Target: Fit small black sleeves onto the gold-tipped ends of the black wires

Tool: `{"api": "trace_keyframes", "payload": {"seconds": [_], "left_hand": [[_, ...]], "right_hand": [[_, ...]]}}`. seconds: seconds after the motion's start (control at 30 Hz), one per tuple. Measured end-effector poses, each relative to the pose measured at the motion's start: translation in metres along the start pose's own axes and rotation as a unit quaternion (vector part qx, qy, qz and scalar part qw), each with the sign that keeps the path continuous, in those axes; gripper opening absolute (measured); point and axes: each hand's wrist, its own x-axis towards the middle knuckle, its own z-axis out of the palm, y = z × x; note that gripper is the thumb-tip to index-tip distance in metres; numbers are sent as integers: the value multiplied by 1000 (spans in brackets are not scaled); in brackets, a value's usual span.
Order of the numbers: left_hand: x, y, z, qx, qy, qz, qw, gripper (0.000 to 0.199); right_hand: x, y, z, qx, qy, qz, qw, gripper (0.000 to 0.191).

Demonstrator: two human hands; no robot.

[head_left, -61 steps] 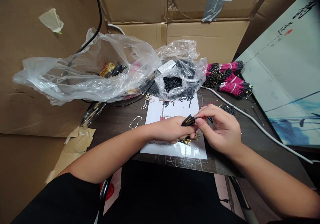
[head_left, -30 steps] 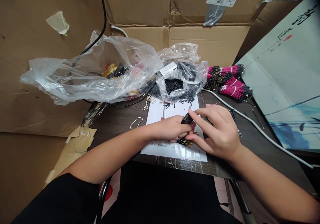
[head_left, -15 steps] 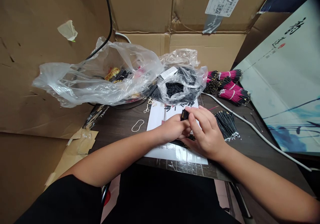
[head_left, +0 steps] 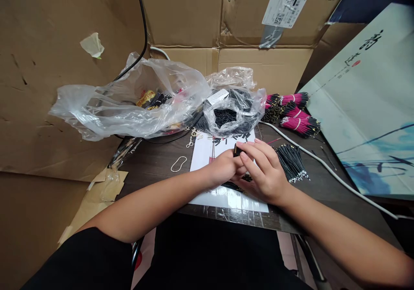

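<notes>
Closed around a small bundle of black wires (head_left: 237,150), my left hand (head_left: 224,167) is over the white paper sheet (head_left: 202,160). Only the bundle's dark upper end with a gold glint shows; the palms hide the rest. My right hand (head_left: 267,173) is closed against the same bundle, fingertips at its top. More black wires (head_left: 233,186) lie on the paper under my hands. Short black sleeves (head_left: 226,141) are scattered along the paper's far edge. Right of my right hand, a row of black wires with silver ends (head_left: 293,162) lies on the table.
Behind the paper stands an open plastic bag (head_left: 225,117) of black sleeves. A larger clear bag (head_left: 129,113) is left of it. Pink-and-black wire bundles (head_left: 297,124) are stacked at the right. A white cable (head_left: 330,169) crosses the table (head_left: 155,160), near a rubber band (head_left: 178,164).
My right fingers have shifted slightly at the top of the bundle, and the bundle's gold part shows a bit differently. The whole view has tilted a little.
</notes>
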Motion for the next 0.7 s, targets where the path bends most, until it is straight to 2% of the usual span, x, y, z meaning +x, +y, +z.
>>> {"api": "trace_keyframes", "payload": {"seconds": [0.1, 0.2, 0.37, 0.47, 0.5, 0.53, 0.63, 0.7], "left_hand": [[0, -1, 0, -71, -18, 28, 997, 22], [1, -4, 2, -88, -7, 36, 995, 28], [2, -5, 4, -101, -23, 31, 994, 34], [1, -1, 1, -90, -55, 49, 993, 37], [0, 1, -1, -76, -64, 67, 993, 38], [0, 3, -4, -54, -69, 89, 992, 39], [-2, 9, -16, 48, -18, 116, 992, 40], [-2, 11, -22, 132, 27, 120, 984, 40]], "right_hand": [[1, 0, 1, 10, -7, 9, 1000, 83], [1, -1, 1, 19, -16, 10, 1000, 86], [4, 0, -1, 52, -28, 10, 998, 89], [12, 11, -8, 115, -53, 28, 992, 96], [15, 19, -11, 133, -59, 58, 988, 97], [18, 28, -14, 140, -64, 103, 983, 92], [26, 60, -18, 128, -87, 180, 972, 45], [28, 78, -14, 85, -167, 178, 966, 29]]}}
